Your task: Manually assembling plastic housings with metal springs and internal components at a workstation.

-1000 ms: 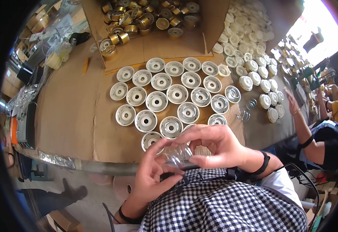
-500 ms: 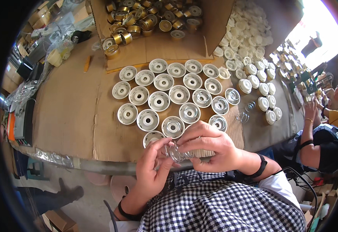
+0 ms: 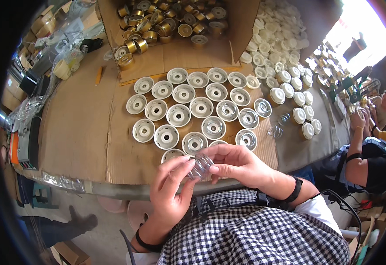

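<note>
Between my two hands, just over the table's near edge, is a shiny wire coil spring [image 3: 200, 167]. My left hand [image 3: 171, 183] pinches its left side with thumb and fingers. On the other side my right hand [image 3: 237, 164] grips it, thumb at the front and fingers behind. Beyond them, rows of round white cups [image 3: 178, 115] with holed centres stand on cardboard. Several on the right have springs inside, such as the cup with a coil [image 3: 227, 110]. Two loose springs [image 3: 275, 131] lie to the right of the rows.
An open cardboard box [image 3: 179, 57] at the back holds many gold-rimmed cups [image 3: 151, 36]. Right of it are heaped translucent white caps [image 3: 274, 35] and several capped pieces [image 3: 307, 130]. A co-worker's arm [image 3: 357, 137] is at the far right. An orange strip [image 3: 99, 75] lies left.
My right hand has shifted its grip, its thumb now pressing on the front of the spring. The spring has turned and its coils sit more upright between my hands.
</note>
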A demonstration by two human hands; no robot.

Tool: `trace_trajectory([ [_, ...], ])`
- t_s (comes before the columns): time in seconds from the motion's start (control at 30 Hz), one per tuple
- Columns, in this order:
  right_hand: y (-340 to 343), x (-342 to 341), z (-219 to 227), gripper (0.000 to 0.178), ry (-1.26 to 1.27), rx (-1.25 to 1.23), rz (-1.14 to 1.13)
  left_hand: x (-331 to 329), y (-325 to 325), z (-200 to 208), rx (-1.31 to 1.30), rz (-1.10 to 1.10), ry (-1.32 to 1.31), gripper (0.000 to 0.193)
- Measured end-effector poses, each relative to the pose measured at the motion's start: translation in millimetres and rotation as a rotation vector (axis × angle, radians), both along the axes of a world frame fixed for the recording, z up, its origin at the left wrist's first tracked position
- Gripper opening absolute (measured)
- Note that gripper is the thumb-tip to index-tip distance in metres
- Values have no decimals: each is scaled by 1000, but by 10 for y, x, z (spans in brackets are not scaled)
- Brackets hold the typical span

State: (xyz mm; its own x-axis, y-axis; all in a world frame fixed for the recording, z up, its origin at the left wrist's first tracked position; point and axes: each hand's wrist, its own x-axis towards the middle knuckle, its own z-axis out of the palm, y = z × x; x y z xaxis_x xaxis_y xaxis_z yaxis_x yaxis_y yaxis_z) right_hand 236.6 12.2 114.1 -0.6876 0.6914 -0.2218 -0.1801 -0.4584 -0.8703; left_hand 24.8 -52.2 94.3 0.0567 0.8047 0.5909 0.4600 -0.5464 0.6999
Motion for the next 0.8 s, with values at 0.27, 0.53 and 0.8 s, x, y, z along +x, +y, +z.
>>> trace_trajectory([
  [0.27,-72,18,-6,45,-162,529,-40,-23,-9,-16,-158,55,-199,50],
  [0.53,-34,67,2,47,-317,1099,-37,-64,-27,-13,-476,-79,-655,40],
  [0.8,13,115,14,47,-344,1200,-162,-207,-37,-36,-683,-159,-958,36],
])
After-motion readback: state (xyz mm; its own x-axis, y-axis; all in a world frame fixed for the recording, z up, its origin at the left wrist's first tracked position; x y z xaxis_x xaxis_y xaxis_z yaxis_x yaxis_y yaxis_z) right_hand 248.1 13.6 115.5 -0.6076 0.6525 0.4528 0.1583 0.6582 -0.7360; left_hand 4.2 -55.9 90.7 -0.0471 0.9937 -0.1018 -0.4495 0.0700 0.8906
